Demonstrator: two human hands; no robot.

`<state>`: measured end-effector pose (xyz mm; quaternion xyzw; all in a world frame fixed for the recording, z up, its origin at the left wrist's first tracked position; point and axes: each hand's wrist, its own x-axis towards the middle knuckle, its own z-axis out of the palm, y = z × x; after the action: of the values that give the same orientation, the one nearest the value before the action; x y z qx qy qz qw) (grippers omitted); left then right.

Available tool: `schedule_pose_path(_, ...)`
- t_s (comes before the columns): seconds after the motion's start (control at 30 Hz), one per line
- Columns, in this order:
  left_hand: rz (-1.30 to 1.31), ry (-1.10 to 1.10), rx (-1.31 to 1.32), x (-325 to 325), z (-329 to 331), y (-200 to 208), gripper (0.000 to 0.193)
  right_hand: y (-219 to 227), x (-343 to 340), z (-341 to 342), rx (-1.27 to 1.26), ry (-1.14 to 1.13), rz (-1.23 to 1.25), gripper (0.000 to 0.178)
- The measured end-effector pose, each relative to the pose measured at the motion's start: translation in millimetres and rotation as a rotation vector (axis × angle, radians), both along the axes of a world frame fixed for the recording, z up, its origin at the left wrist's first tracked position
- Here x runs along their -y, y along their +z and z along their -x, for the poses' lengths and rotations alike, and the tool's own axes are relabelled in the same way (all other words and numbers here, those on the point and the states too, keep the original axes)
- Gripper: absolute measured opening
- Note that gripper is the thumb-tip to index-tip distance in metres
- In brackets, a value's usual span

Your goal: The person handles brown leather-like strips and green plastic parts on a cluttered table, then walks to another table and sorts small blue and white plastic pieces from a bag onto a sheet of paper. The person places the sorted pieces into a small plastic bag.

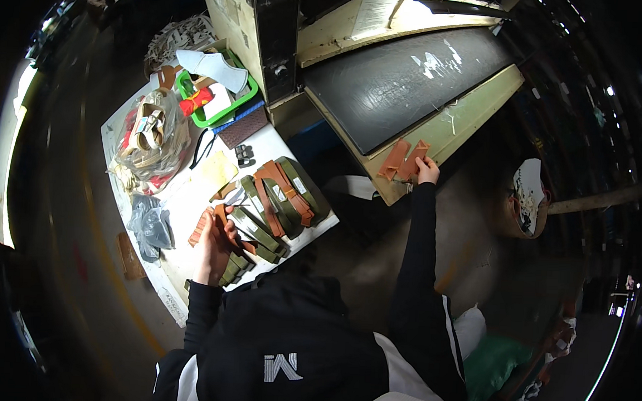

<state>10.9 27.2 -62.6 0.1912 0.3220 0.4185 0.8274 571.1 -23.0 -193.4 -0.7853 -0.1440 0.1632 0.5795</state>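
Over the white table, my left hand (210, 251) is closed around several brown strap pieces (199, 229), their ends sticking out past the fingers. Right beside it lie bundles of dark green straps (258, 237), and more brown straps (270, 195) rest across the green stack. My right arm reaches out to the pale green ledge of the bench. There my right hand (427, 171) pinches the near end of a brown strap piece (414, 156). Another brown piece (393, 159) lies just left of it on the ledge. The fingertips are small and partly hidden.
A black padded bench top (383, 88) lies beyond the ledge. On the white table stand a green basket (248, 91), a clear plastic bag with sandals (148, 132) and a grey plastic bag (150, 225). A dark upright post (276, 48) separates table and bench.
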Motion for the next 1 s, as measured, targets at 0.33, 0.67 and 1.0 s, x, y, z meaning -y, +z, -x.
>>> schedule_pose_path(0.33,0.065,-0.028,-0.164,16,-11,8,0.04,-19,-6,3,0.425,-0.19,0.44,0.03)
schedule_pose_path(0.67,-0.05,-0.093,-0.161,3,-6,-13,0.029,42,-6,214,0.242,0.581,-0.112,0.016)
schedule_pose_path(1.0,-0.12,0.022,-0.141,21,8,-4,0.04,-39,-57,387,0.62,0.807,0.41,0.035)
